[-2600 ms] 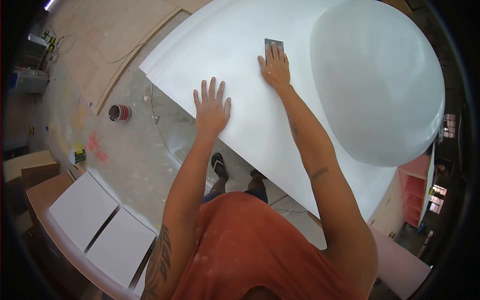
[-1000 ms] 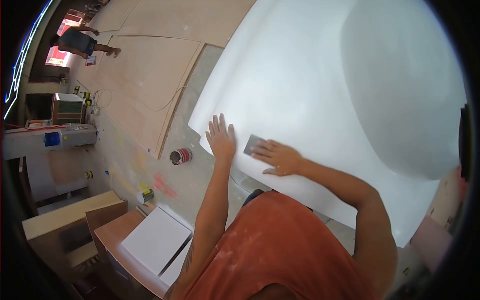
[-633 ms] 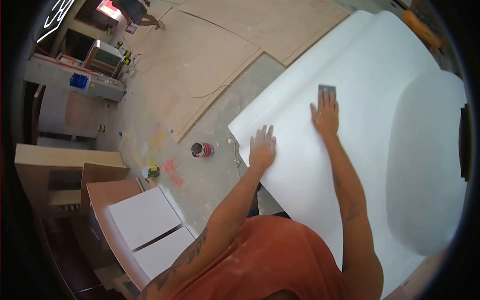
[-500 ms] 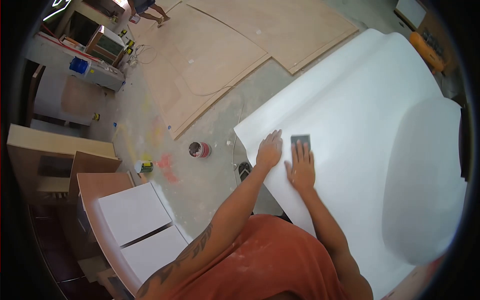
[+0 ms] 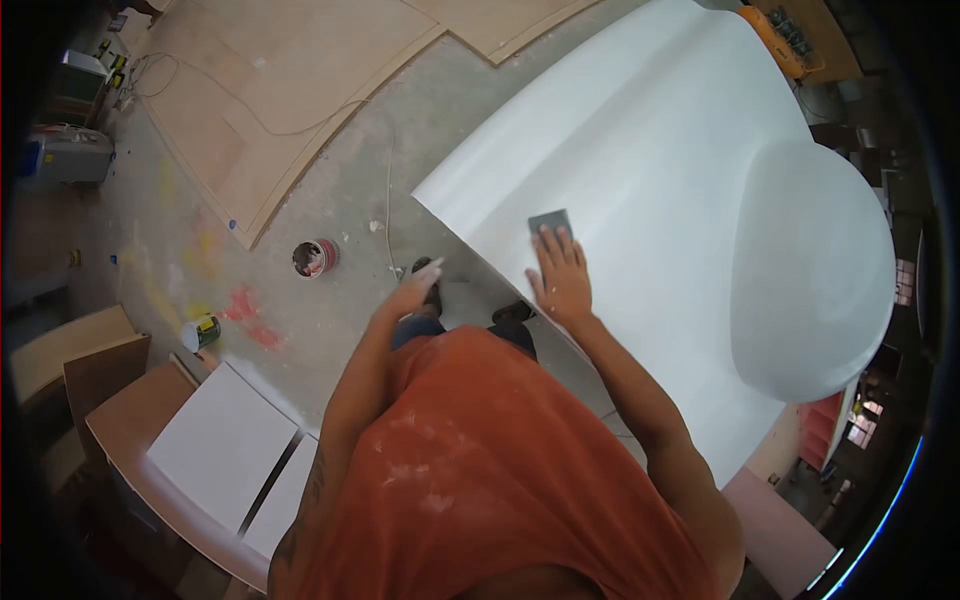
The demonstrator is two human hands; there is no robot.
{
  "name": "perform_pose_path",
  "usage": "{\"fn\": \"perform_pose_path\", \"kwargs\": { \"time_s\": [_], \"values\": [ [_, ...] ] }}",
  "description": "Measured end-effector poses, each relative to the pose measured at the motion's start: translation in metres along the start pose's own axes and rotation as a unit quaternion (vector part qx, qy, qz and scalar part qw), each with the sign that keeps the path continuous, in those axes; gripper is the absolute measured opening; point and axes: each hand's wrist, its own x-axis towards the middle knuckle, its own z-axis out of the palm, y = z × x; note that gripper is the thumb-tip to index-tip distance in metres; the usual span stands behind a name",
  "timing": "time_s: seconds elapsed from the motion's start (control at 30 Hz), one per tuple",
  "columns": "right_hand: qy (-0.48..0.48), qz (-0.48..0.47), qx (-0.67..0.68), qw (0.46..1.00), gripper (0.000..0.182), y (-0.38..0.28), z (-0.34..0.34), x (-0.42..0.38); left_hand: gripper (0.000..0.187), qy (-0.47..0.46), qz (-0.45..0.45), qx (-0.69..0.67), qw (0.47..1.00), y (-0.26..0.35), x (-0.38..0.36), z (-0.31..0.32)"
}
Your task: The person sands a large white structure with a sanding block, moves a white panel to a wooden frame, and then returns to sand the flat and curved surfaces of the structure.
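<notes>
My right hand (image 5: pixel 562 277) lies on a dark grey sanding block (image 5: pixel 549 222), its fingers spread over the near part and pressing it against a large white curved panel (image 5: pixel 640 200). A big rounded bulge (image 5: pixel 815 270) rises from the panel on the right. My left hand (image 5: pixel 412 288) hangs in the air off the panel's left edge, above the floor near my feet, with a finger pointing out and nothing visible in it.
An open bucket (image 5: pixel 315 258) and a can (image 5: pixel 201 332) stand on the floor at left. Two white boards (image 5: pixel 222 450) lie at lower left. Wooden sheets (image 5: pixel 300 70) and a cable are at the top; an orange tool (image 5: pixel 772 42) sits at upper right.
My left hand has lifted off the white panel and moved left, over the floor. The block and my right hand remain on the panel. The camera view has shifted and turned.
</notes>
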Motion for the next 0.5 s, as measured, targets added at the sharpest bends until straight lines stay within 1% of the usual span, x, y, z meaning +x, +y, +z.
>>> {"fn": "perform_pose_path", "kwargs": {
  "time_s": [0.03,0.07,0.1,0.13,0.17,0.2,0.23,0.27,0.3,0.33,0.37,0.4,0.43,0.47,0.5],
  "values": [
    [-0.032,-0.039,0.032,0.998,0.069,-0.022,-0.005,-0.022,0.063,0.045,-0.045,0.041,0.997,-0.019,-0.027,-0.022],
    [-0.038,-0.037,0.030,0.998,0.069,-0.018,-0.006,-0.023,0.055,0.073,-0.114,0.050,0.990,-0.073,-0.043,-0.048],
    [-0.086,-0.158,0.041,0.983,0.068,0.002,-0.010,-0.021,0.047,0.131,-0.193,0.037,0.972,-0.156,-0.054,-0.071],
    [-0.135,-0.277,0.054,0.950,0.068,0.026,-0.013,-0.016,0.043,0.181,-0.108,0.108,0.971,-0.236,-0.083,-0.094],
    [-0.124,-0.249,0.038,0.960,0.065,0.058,-0.018,0.005,0.040,0.238,-0.216,0.072,0.944,-0.262,-0.113,-0.112],
    [-0.097,-0.135,0.017,0.986,0.067,0.086,-0.027,0.031,0.038,0.261,-0.272,0.058,0.924,-0.260,-0.147,-0.127],
    [-0.007,-0.031,-0.013,0.999,0.063,0.121,-0.023,0.054,0.037,0.210,-0.302,0.145,0.918,-0.266,-0.178,-0.143],
    [0.075,0.056,-0.017,0.995,0.061,0.144,-0.016,0.073,0.043,0.196,-0.376,0.138,0.895,-0.275,-0.196,-0.153],
    [0.157,0.140,-0.023,0.977,0.059,0.150,-0.011,0.086,0.043,0.199,-0.380,0.136,0.893,-0.263,-0.206,-0.151],
    [0.172,0.141,-0.063,0.973,0.060,0.137,0.009,0.084,0.047,0.234,-0.387,0.032,0.891,-0.250,-0.223,-0.147],
    [0.190,0.145,-0.105,0.965,0.060,0.108,0.024,0.085,0.051,0.267,-0.385,-0.070,0.881,-0.229,-0.230,-0.143],
    [0.141,0.084,-0.076,0.984,0.063,0.064,0.028,0.072,0.051,0.271,-0.382,-0.070,0.881,-0.217,-0.229,-0.137],
    [0.077,0.017,-0.021,0.997,0.066,0.018,0.033,0.051,0.054,0.282,-0.363,-0.106,0.882,-0.207,-0.228,-0.127],
    [-0.029,-0.048,0.008,0.998,0.068,-0.023,0.024,0.031,0.057,0.292,-0.343,-0.142,0.881,-0.199,-0.221,-0.118],
    [-0.078,-0.122,0.051,0.988,0.069,-0.045,0.007,0.016,0.057,0.291,-0.342,-0.142,0.882,-0.189,-0.215,-0.106]
  ]
}}
